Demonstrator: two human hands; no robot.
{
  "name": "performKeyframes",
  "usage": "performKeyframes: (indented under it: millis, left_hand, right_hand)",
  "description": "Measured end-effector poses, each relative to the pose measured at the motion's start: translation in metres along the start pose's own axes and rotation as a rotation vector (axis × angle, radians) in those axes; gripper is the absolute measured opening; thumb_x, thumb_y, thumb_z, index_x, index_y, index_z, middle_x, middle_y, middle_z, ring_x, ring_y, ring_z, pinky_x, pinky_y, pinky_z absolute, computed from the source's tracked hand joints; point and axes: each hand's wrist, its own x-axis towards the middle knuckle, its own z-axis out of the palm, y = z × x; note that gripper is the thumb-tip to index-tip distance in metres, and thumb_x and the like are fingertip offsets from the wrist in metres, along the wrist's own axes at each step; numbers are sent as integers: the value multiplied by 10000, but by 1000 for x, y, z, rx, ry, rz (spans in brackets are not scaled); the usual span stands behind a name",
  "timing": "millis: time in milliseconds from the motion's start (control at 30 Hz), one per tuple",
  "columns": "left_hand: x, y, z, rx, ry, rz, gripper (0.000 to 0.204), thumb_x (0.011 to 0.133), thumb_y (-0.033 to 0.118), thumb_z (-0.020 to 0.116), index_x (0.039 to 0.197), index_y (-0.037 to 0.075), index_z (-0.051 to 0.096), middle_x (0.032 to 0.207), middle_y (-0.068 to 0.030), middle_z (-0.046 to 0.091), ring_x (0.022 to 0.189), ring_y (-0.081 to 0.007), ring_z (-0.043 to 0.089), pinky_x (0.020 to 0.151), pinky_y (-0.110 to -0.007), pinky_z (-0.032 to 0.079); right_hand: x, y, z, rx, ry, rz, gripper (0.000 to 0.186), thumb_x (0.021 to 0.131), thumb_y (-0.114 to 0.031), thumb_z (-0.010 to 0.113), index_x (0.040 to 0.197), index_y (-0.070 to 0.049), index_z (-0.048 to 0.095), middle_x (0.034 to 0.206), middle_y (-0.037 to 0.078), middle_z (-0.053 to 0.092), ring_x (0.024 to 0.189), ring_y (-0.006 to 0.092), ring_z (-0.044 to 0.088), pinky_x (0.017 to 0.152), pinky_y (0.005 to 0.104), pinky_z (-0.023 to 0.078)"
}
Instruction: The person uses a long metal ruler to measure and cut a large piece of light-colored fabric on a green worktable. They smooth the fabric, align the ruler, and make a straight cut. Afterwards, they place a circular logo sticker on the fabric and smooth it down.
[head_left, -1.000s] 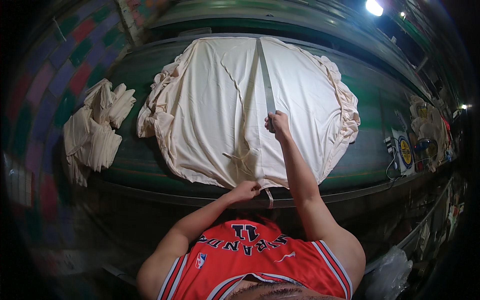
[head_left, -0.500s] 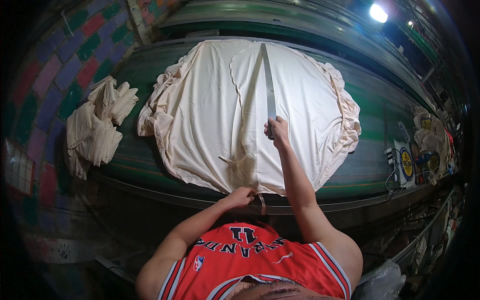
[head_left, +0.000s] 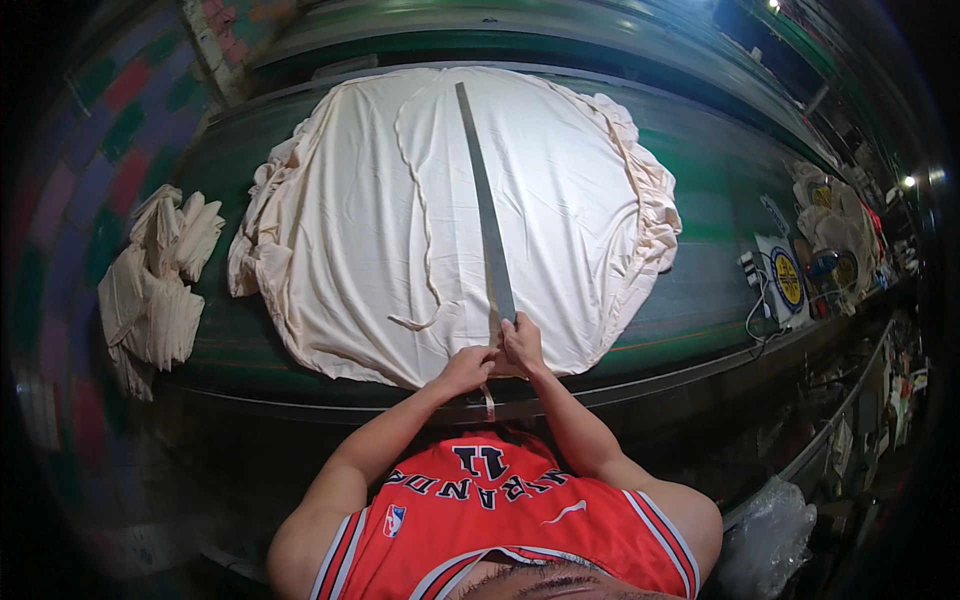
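A large cream cloth (head_left: 350, 230) with gathered, ruffled sides lies spread over a dark green table (head_left: 715, 240). My right hand (head_left: 522, 343) is closed around the near end of a long, flat metal strip (head_left: 485, 205), which narrows toward the cloth's far edge. Whether it is a ruler or a blade I cannot tell. Close beside it, my left hand (head_left: 470, 368) pinches the cloth at its near edge. A short pale strip (head_left: 489, 402) hangs below that hand. To the left of the metal strip, a thin cream cord (head_left: 424, 215) lies loosely on the cloth, its near end curled.
Folded cream cloths (head_left: 160, 290) are piled at the table's left end. At the right stand a white item with a round blue and yellow emblem (head_left: 788, 280), cables, and more printed cloth (head_left: 835, 235). A clear plastic bag (head_left: 770, 540) lies at the lower right.
My right hand has come back from mid-cloth to the near edge, beside my left hand, still holding the metal strip. The strip now shows longer across the cloth. The whole view has shifted slightly.
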Motion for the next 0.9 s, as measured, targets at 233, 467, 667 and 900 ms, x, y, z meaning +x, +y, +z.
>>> performKeyframes:
  millis: [233,467,667,900]
  left_hand:
    - [22,16,33,146,69,-37,251,840,123,585,1028,-43,599,1039,-251,619,1010,-438,599,889,-497,491]
    - [12,26,43,430,-63,43,298,842,180,647,1055,12,525,1043,-220,585,1006,-412,602,852,-495,509]
    - [11,21,58,506,-78,105,171,831,122,624,967,37,563,950,-167,592,866,-383,643,716,-489,541]
    - [5,20,60,479,-63,167,169,758,60,625,918,19,590,892,-172,603,810,-385,661,695,-479,562]
  right_hand:
    - [16,21,-13,-622,-11,-178,351,967,-272,551,1124,41,532,827,272,662,801,460,665,719,563,505]
    - [38,29,-19,-727,69,-348,579,949,-270,541,1473,-72,397,670,210,653,613,427,660,579,548,520]
    - [59,38,-41,-769,177,-345,504,954,-264,535,1436,-128,482,654,219,642,600,406,660,573,533,513]
    - [62,42,-77,-695,221,-199,492,939,-276,531,1422,-183,524,725,260,659,660,439,662,648,545,511]
